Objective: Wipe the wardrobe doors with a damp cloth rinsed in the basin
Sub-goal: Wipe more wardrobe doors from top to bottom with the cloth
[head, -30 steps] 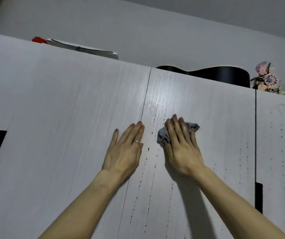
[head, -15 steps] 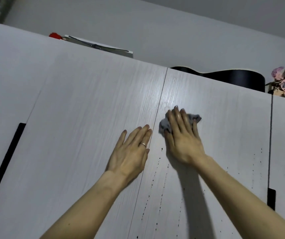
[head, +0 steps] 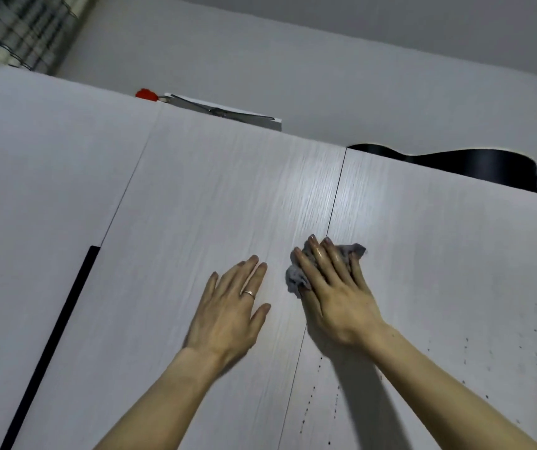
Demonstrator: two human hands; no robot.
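Right hand (head: 338, 300), fingers straight, presses the grey cloth (head: 295, 280) flat across the seam between 2 wardrobe doors (head: 228, 190). Left hand (head: 231, 306) lies flat, fingers apart, holding nothing. Risk: the cloth is unpinched and could slip out and drop.

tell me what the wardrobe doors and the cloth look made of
Wardrobe doors: likely laminated board, pale satin finish with fine vertical grain lines. Cloth: soft grey fabric, crumpled under the right hand; weave too small to tell.
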